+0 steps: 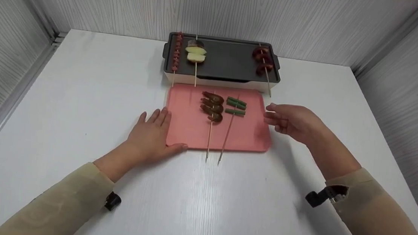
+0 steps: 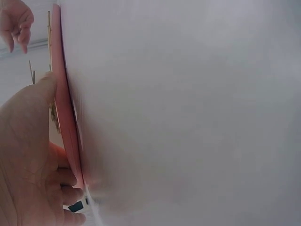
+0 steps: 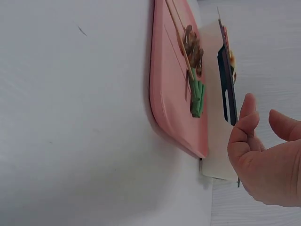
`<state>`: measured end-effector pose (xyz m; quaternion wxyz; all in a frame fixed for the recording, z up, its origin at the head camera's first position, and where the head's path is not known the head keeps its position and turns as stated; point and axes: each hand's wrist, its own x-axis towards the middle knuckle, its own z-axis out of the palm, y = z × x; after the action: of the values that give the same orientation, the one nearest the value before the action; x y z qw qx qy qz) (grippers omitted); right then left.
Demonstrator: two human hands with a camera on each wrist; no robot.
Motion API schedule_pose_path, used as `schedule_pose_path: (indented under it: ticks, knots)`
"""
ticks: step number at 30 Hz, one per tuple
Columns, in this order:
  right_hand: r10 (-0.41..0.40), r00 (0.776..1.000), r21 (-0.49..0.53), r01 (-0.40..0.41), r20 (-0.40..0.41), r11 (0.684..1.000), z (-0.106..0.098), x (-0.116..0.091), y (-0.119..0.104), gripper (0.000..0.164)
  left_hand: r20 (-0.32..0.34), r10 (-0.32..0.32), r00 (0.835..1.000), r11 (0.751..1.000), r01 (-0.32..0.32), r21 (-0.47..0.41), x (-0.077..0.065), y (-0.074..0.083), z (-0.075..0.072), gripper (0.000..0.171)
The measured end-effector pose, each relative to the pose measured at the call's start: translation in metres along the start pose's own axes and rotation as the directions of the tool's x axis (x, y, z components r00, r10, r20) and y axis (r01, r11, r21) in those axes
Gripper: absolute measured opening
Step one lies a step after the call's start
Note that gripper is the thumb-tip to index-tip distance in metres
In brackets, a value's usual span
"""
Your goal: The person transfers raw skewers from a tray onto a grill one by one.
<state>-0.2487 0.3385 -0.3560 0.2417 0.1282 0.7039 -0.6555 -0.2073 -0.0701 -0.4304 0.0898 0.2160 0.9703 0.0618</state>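
Observation:
A pink tray (image 1: 187, 130) lies on the white table and carries two skewers. One skewer holds several brown curled pieces (image 1: 215, 108) that look like shrimp or small sausages; the other holds short green sticks (image 1: 235, 112). My left hand (image 1: 149, 138) rests at the tray's left front corner, fingers extended along the left edge, thumb (image 2: 44, 87) on the front rim. Just off the tray's right edge hovers my right hand (image 1: 295, 121), fingers loosely bent and holding nothing; the right wrist view shows a gap between thumb and fingers.
Behind the tray stands a black-topped grill plate (image 1: 229, 58) on a white base. On it lie a skewer of small red pieces (image 1: 177, 52), one with pale slices (image 1: 196, 57) and one with reddish-brown curled pieces (image 1: 262, 59). Pale wood-grain walls (image 1: 218, 12) enclose the table.

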Motion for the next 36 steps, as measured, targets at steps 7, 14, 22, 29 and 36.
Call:
schedule_pose_path:
  ticks: [7,14,22,29,36]
  knots:
    - [0.007,0.998,-0.059,-0.003,0.069,0.998,0.019,-0.024,0.018,0.054,-0.010,0.007,1.000,1.000,-0.007,0.000,0.000,0.000,0.000,0.117]
    - [0.049,0.991,-0.043,-0.044,0.128,0.998,0.037,-0.033,0.037,0.052,0.001,0.001,1.000,1.000,-0.001,-0.010,0.002,0.000,-0.001,0.117]
    - [0.084,0.975,-0.036,-0.078,0.204,0.996,0.057,-0.035,0.054,0.050,-0.003,-0.004,1.000,1.000,0.004,-0.020,0.001,0.001,0.000,0.117]
    - [0.097,0.969,-0.041,-0.090,0.228,0.995,0.068,-0.032,0.062,0.048,-0.005,-0.003,1.000,1.000,0.003,-0.019,0.001,0.000,0.000,0.116]
    - [0.096,0.968,-0.018,-0.094,0.232,0.995,0.080,-0.029,0.068,0.043,-0.010,0.000,1.000,1.000,0.000,-0.023,0.001,0.000,0.000,0.117]
